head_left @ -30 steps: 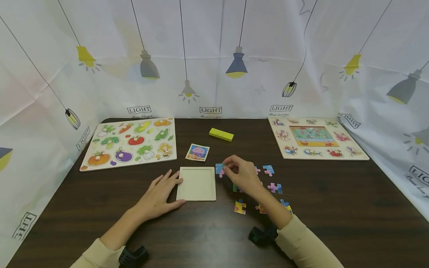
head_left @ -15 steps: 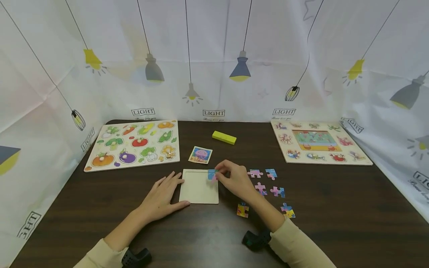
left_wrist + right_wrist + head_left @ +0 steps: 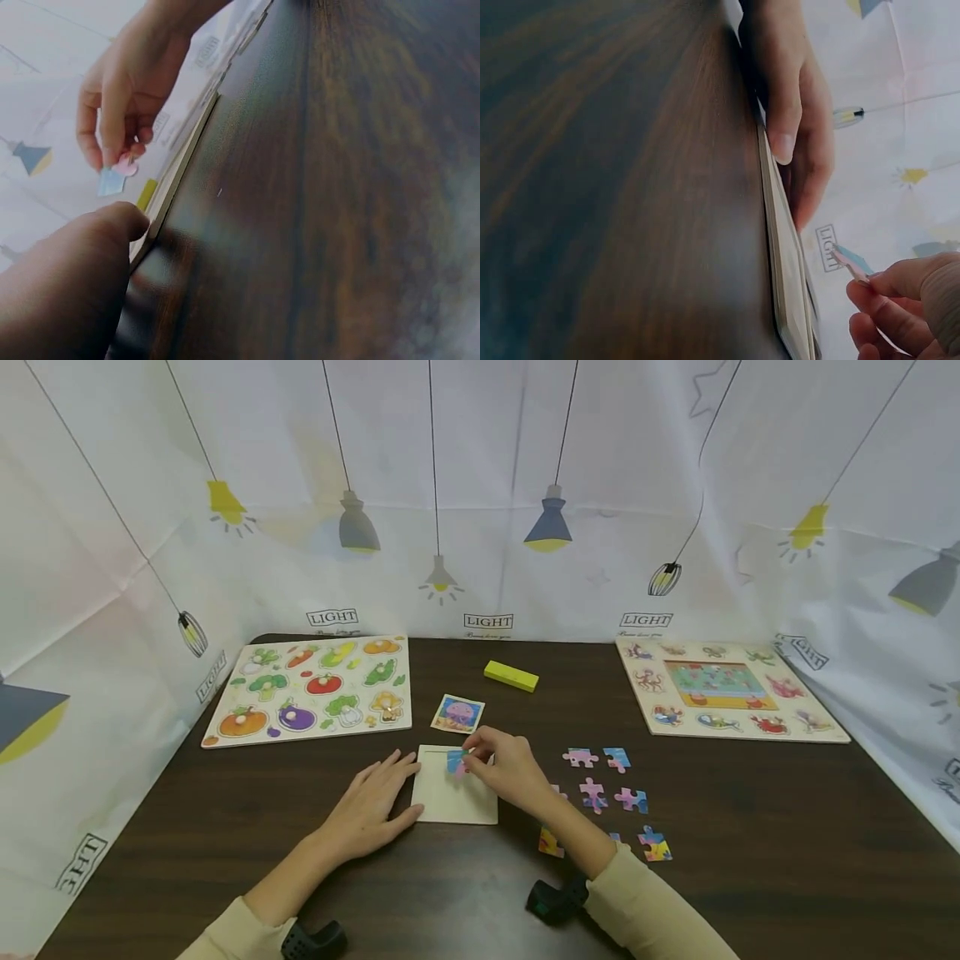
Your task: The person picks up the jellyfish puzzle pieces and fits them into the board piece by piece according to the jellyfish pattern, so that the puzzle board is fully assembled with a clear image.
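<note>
A blue-and-pink jigsaw piece (image 3: pixel 454 762) is pinched between the thumb and fingers of my right hand (image 3: pixel 510 768). Hand and piece are above the upper part of a square, pale wooden puzzle tray (image 3: pixel 456 806). The left wrist view shows the piece (image 3: pixel 112 182) raised off the tray. My left hand (image 3: pixel 367 810) lies on the table with fingers spread, fingertips and thumb touching the tray's left edge. Several loose jigsaw pieces (image 3: pixel 592 795) lie right of the tray, some partly hidden by my right forearm.
Behind the tray lie a small jellyfish picture card (image 3: pixel 458 714) and a yellow block (image 3: pixel 511 677). A vegetable puzzle board (image 3: pixel 311 692) lies at the back left, a sea-animal board (image 3: pixel 731 689) at the back right. A printed white curtain (image 3: pixel 480 485) hangs behind the table.
My right hand has carried the jigsaw piece leftward from beside the tray to over it. The left hand keeps its place at the tray's edge. The head view has shifted slightly.
</note>
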Demonstrator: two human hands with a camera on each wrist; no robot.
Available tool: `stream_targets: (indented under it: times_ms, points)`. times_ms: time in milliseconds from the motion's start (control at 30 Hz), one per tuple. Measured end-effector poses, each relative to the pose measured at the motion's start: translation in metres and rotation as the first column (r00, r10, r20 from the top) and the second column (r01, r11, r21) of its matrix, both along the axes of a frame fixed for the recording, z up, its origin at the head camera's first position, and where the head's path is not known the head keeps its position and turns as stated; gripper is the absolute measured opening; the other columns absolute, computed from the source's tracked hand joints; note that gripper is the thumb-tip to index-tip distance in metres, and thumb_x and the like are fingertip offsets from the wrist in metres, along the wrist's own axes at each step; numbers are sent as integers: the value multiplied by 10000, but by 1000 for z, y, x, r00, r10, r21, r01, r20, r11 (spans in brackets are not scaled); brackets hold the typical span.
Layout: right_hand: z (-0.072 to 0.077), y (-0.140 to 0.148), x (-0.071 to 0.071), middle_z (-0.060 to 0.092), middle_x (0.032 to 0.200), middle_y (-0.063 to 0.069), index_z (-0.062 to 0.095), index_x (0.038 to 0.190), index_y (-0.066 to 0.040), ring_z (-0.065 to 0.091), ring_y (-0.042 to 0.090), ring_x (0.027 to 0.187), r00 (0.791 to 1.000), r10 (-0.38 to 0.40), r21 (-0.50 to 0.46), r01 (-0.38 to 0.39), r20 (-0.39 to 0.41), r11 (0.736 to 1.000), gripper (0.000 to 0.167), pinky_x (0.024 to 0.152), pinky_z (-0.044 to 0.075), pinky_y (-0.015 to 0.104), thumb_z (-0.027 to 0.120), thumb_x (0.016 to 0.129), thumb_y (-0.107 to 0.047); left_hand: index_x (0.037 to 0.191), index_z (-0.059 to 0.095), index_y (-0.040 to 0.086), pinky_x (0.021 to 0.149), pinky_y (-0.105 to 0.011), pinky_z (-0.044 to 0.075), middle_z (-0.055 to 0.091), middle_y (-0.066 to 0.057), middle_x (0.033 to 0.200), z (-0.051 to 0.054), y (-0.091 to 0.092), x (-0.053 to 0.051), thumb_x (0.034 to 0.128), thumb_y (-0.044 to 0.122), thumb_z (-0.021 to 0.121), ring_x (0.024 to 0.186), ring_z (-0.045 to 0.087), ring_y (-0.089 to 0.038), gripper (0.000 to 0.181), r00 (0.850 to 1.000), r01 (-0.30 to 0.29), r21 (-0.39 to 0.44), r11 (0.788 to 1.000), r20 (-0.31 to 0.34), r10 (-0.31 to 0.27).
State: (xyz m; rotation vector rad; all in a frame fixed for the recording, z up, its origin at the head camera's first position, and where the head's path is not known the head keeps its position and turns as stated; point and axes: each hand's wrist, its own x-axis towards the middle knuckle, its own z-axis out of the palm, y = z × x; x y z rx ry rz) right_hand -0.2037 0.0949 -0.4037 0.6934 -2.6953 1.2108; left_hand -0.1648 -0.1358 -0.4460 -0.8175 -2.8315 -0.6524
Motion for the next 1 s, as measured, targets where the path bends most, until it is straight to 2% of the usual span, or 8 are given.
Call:
stream_targets:
  times_ms: [200, 433, 733, 833, 1000]
  points:
    - [-4, -9, -4, 652, 694, -24, 640, 881, -56, 564, 49, 575, 999, 27, -23, -26, 40, 999, 78, 499, 443, 211, 676, 814, -72, 1381, 412, 96, 1052, -481, 192, 331, -72, 1454, -2, 0, 1, 909, 416, 506, 1355, 228, -241, 578, 1000, -5, -21, 1000, 13, 5]
    - [-9, -22, -13, 646, 660, -5, 635, 884, -32, 585, 83, 504, 990, 46, -66, -37, 130, 997, 62, 461, 464, 236, 647, 834, -67, 1422, 338, 75, 1053, -475, 191, 258, -82, 1485, -4, -1, 0, 915, 467, 471, 1373, 169, -238, 654, 1000, -10, -50, 999, -4, 9]
    - [-16, -32, -18, 641, 642, -26, 619, 911, -38, 575, 104, 467, 970, 16, -89, 6, 243, 996, 68, 420, 435, 236, 609, 861, -83, 1446, 266, 66, 1062, -466, 161, 216, -85, 1499, -1, 0, 2, 885, 584, 431, 1384, 114, -224, 781, 999, -12, -88, 996, 44, 16]
    - [-19, -35, -19, 645, 651, -26, 615, 923, -30, 588, 106, 472, 965, 19, -97, 6, 261, 995, 76, 411, 424, 232, 601, 863, -74, 1449, 260, 75, 1062, -462, 156, 217, -79, 1499, -2, 0, 2, 879, 601, 425, 1383, 119, -221, 793, 999, -14, -89, 996, 45, 18]
    - [-21, -39, -20, 641, 653, -23, 621, 910, -30, 595, 104, 478, 970, 11, -100, 14, 244, 995, 66, 407, 432, 237, 599, 860, -66, 1452, 264, 93, 1061, -461, 151, 226, -65, 1498, -2, 1, 1, 869, 611, 435, 1383, 125, -213, 798, 999, -19, -79, 997, 41, 22]
